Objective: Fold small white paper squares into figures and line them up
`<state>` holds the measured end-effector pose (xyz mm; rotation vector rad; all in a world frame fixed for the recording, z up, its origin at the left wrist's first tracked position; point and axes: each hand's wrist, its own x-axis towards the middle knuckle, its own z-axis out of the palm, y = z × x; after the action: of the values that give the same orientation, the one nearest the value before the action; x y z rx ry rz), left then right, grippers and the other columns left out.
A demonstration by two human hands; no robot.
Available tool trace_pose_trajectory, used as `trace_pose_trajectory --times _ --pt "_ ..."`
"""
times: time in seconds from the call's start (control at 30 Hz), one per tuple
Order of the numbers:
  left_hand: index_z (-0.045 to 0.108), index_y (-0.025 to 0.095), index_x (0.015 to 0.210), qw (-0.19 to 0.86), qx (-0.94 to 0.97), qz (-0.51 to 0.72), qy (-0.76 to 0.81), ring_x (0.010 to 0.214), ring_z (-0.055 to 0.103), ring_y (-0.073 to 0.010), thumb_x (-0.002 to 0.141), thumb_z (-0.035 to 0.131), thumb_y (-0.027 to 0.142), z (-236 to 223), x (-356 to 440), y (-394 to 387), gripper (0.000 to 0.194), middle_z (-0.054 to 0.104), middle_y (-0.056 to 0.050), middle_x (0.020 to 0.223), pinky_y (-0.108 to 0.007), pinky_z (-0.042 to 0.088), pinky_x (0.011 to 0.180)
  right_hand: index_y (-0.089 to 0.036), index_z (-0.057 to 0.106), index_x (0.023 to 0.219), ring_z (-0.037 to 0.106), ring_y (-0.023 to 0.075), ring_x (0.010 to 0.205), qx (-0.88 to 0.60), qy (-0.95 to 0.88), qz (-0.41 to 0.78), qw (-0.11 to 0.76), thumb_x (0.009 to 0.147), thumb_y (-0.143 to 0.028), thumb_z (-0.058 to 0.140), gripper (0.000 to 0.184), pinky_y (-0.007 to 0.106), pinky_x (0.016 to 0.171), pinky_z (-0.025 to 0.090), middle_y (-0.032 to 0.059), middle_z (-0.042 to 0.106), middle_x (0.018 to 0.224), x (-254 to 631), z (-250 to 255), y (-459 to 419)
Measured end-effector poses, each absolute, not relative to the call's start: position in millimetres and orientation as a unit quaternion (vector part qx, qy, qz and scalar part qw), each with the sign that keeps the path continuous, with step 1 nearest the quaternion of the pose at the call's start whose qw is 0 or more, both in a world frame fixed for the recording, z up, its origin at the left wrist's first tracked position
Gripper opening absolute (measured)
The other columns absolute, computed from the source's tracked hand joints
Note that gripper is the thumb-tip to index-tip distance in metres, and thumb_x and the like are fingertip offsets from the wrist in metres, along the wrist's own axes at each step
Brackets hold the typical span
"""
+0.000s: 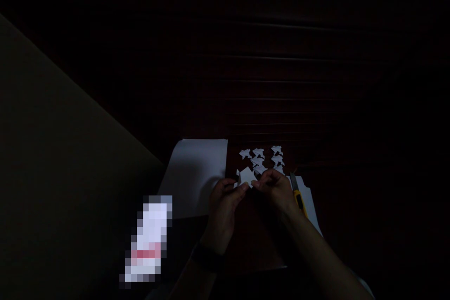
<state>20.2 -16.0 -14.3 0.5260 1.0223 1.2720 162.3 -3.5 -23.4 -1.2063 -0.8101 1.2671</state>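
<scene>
A folded white paper piece (247, 174) is grasped in the fingertips of both the left hand (222, 201) and the right hand (277, 192), above a dark table (255, 241). Just beyond the folded white paper piece, small folded figures (258, 153) are set out in loose rows, the nearest being partly blocked from view by the right hand. To its left, large white sheets (197, 168) are laid, partly covered by the left hand. To its right, a yellow cutter (299, 200) is rested on more paper (312, 204). Nearer and farther left, a bright patch with a red band (146, 243) is pixelated, so any writing there cannot be read.
</scene>
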Motion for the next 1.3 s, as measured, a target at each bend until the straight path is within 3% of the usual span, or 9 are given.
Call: trace_pose_trajectory --times 0.3,0.5,0.9,1.1,1.3 --pt "0.056 0.018 0.088 0.662 0.235 0.558 0.442 0.079 0.067 -0.0168 0.066 0.074 0.018 -11.8 20.1 -17.2 0.029 0.069 -0.002 0.08 -0.03 0.051 0.075 -0.021 0.046 0.067 0.054 0.0117 0.056 -0.505 -0.33 0.542 0.585 0.057 -0.023 0.079 0.035 0.024 0.056 0.042 -0.0044 0.06 0.063 157.3 -19.7 -6.0" --pt "0.055 0.017 0.089 0.661 0.245 0.54 0.459 0.077 0.066 -0.017 0.065 0.075 0.018 -10.2 17.3 -17.1 0.031 0.068 -0.004 0.081 -0.029 0.05 0.071 -0.02 0.052 0.074 0.052 0.0121 0.059 -0.525 -0.392 0.515 0.552 0.056 -0.023 0.08 0.033 0.023 0.055 0.04 -0.0042 0.056 0.065 160.1 -19.3 -5.0" --pt "0.053 0.018 0.09 0.655 0.268 0.512 0.487 0.078 0.066 -0.019 0.062 0.077 0.022 -10.3 16.2 -17.6 0.037 0.069 -0.005 0.084 -0.027 0.049 0.065 -0.021 0.043 0.069 0.049 0.0097 0.058 -0.47 -0.342 0.56 0.589 0.057 -0.016 0.078 0.037 0.021 0.054 0.039 -0.0065 0.051 0.066 156.5 -19.6 -6.7" --pt "0.053 0.017 0.104 0.662 0.273 0.525 0.461 0.085 0.067 -0.0222 0.066 0.075 0.025 -8.2 17.2 -17.6 0.045 0.07 -0.01 0.091 -0.032 0.051 0.073 -0.021 0.043 0.067 0.049 0.0101 0.057 -0.475 -0.335 0.557 0.594 0.057 -0.017 0.079 0.038 0.023 0.055 0.04 -0.0062 0.052 0.065 158.4 -20.7 -6.4" --pt "0.053 0.018 0.102 0.632 0.31 0.511 0.493 0.077 0.067 -0.0194 0.063 0.077 0.026 -9.8 14.0 -15.4 0.046 0.071 -0.007 0.083 -0.026 0.049 0.062 -0.019 0.048 0.067 0.046 0.0088 0.054 -0.485 -0.371 0.562 0.558 0.057 -0.02 0.079 0.033 0.021 0.051 0.035 -0.0061 0.051 0.062 164.2 -16.7 -6.7"
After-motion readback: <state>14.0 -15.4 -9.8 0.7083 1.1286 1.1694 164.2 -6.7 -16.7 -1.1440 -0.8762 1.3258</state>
